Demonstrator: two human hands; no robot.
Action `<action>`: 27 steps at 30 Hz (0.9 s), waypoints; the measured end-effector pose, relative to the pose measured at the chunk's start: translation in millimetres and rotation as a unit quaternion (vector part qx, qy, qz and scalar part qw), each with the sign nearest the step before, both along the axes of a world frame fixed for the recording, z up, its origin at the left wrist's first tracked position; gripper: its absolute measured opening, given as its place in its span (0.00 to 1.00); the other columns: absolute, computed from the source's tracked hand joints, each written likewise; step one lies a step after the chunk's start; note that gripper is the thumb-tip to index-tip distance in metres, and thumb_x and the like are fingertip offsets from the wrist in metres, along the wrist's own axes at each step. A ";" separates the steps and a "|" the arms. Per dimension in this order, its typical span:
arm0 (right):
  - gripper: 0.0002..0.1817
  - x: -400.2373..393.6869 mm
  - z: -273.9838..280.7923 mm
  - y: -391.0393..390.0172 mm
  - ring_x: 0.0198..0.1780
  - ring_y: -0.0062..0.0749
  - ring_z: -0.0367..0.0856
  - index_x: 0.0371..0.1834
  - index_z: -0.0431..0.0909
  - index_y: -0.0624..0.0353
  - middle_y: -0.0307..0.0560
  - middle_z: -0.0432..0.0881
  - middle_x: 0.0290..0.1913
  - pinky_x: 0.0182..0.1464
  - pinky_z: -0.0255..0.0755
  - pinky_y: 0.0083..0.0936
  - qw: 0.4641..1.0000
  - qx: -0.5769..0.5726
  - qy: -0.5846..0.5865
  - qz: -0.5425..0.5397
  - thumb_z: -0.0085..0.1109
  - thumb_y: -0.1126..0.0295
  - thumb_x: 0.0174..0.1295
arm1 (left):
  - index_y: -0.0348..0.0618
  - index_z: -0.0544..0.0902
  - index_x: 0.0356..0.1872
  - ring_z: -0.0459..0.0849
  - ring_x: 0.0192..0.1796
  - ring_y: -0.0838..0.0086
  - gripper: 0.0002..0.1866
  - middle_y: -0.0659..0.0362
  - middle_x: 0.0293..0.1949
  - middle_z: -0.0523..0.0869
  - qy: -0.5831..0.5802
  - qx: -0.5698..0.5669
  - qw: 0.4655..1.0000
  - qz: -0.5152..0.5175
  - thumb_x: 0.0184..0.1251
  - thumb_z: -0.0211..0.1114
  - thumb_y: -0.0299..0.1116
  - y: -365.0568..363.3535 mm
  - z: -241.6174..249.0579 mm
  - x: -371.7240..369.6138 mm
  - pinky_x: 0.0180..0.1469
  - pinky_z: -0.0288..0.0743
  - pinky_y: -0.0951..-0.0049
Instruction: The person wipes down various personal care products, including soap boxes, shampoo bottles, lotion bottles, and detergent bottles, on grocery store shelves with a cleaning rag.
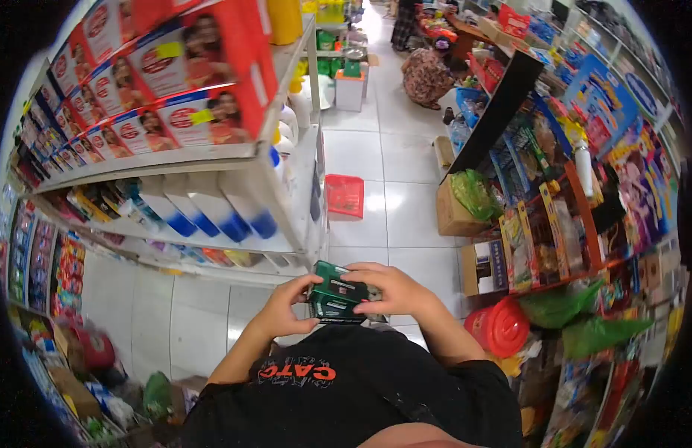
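Note:
Two small dark green boxes (pixel 337 290) with white lettering are held together in front of my body, one nearer to me than the other. My left hand (pixel 288 306) grips them from the left side, thumb along the near edge and fingers at the far corner. On the right, my right hand (pixel 391 290) is closed around the other end, with fingers across the top and the thumb on the near box. The undersides of the boxes are hidden.
White shelving (pixel 278 187) on the left carries red-and-white boxes (pixel 189 119) and white bottles with blue caps (pixel 230 224). A red basket (pixel 344 197) lies on the tiled aisle. On the right stand a red lidded bucket (pixel 503 328) and crowded racks. A person (pixel 426 77) crouches farther off.

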State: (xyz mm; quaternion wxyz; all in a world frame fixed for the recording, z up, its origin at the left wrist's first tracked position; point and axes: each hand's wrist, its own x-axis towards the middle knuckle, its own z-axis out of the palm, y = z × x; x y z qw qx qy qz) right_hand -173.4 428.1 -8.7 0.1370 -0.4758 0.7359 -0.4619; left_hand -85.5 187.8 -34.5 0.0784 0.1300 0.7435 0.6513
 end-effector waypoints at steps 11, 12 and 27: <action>0.31 -100.4 -34.5 106.0 0.46 0.45 0.76 0.50 0.70 0.58 0.52 0.74 0.47 0.47 0.70 0.29 0.988 0.057 -0.061 -0.130 0.67 0.65 0.38 | 0.40 0.66 0.54 0.72 0.53 0.67 0.29 0.53 0.48 0.73 -0.020 0.127 0.975 0.180 0.48 0.59 0.37 76.9 -30.3 -57.4 0.57 0.65 0.65; 0.32 -105.7 -38.9 111.6 0.45 0.45 0.76 0.51 0.69 0.59 0.53 0.75 0.47 0.47 0.70 0.29 0.986 0.071 -0.064 -0.134 0.67 0.65 0.38 | 0.40 0.67 0.52 0.73 0.52 0.67 0.26 0.53 0.48 0.74 -0.014 0.198 0.956 0.217 0.51 0.57 0.39 83.2 -29.6 -65.4 0.57 0.64 0.65; 0.51 -107.1 -74.8 123.4 0.46 0.46 0.76 0.64 0.43 0.62 0.63 0.75 0.44 0.50 0.67 0.31 0.953 0.016 -0.301 -0.019 0.69 0.61 0.41 | 0.36 0.65 0.48 0.66 0.54 0.67 0.32 0.51 0.51 0.65 0.049 0.068 0.949 0.303 0.58 0.44 0.59 182.4 -64.7 -107.2 0.58 0.56 0.71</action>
